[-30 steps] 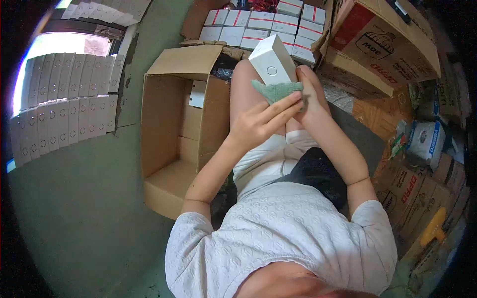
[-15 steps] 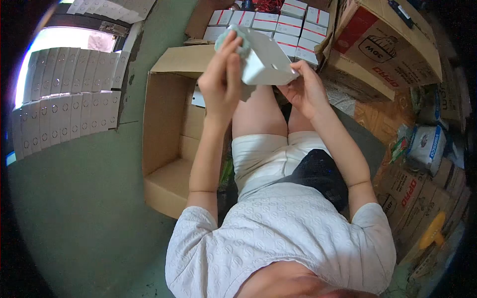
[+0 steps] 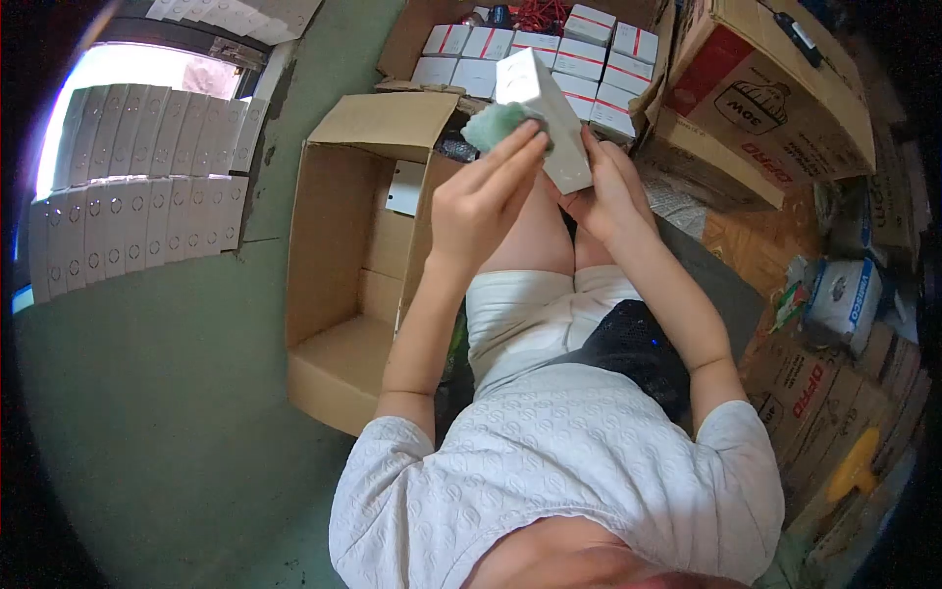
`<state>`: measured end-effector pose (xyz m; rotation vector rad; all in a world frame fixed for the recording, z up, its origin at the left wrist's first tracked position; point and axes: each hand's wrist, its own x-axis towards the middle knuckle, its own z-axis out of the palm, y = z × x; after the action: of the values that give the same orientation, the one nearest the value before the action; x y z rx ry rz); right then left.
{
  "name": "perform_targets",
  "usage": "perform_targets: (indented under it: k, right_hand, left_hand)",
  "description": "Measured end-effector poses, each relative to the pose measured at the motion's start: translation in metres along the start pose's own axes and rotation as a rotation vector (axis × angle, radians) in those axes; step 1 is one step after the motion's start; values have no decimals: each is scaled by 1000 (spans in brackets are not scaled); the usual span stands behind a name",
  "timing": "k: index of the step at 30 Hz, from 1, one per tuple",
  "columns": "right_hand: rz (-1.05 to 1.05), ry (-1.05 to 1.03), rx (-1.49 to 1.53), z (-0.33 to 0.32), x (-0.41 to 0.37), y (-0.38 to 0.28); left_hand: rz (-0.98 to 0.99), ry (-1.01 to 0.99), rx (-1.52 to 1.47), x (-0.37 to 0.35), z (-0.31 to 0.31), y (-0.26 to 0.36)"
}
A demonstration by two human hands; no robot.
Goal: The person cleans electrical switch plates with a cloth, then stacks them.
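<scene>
Long, narrow white box (image 3: 561,135), plain and sharp-edged, set on a slant with its upper end tipped away from the body, and greyish with shade along the broad side turned to the camera. Held in the air just right of the open cardboard carton (image 3: 334,255), level with that carton's far end. Pressed against the box's near side, a crumpled green cloth (image 3: 494,123), just right of the carton's raised flap.

Raised right of the carton, the left hand (image 3: 481,201): wrist bent back, fingers long and close together, laid over the cloth and pinning it to the box, thumb out of sight. Further right of the carton, the right hand (image 3: 608,191): cupped under the box's lower end and closed round it. Both forearms lifted, elbows bent.

Beyond the carton's far end, packed rows of white boxes with red stripes (image 3: 589,54). Left of the carton, on the green floor (image 3: 147,393), two ranks of flat white boxes (image 3: 137,187) with ring marks. Well right of the carton, a printed brown carton (image 3: 765,98), tilted.
</scene>
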<state>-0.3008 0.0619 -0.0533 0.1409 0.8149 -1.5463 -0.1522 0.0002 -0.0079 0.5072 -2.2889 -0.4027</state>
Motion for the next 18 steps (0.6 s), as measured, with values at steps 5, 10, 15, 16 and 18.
perform_targets:
  k: [5, 10, 15, 16, 18]
  right_hand:
    - [16, -22, 118, -39, 24, 14]
    - [39, -233, 82, -23, 9, 12]
    - [47, -51, -35, -37, 20, 22]
    - [44, -20, -117, -22, 13, 15]
    - [33, -15, -110, -6, -5, 10]
  left_hand:
    - [195, -103, 166, -20, 33, -3]
    - [316, -74, 203, -5, 23, -16]
    - [114, 87, 210, -7, 26, -16]
    - [251, -9, 255, -5, 23, -9]
    - [373, -138, 290, -6, 12, -6]
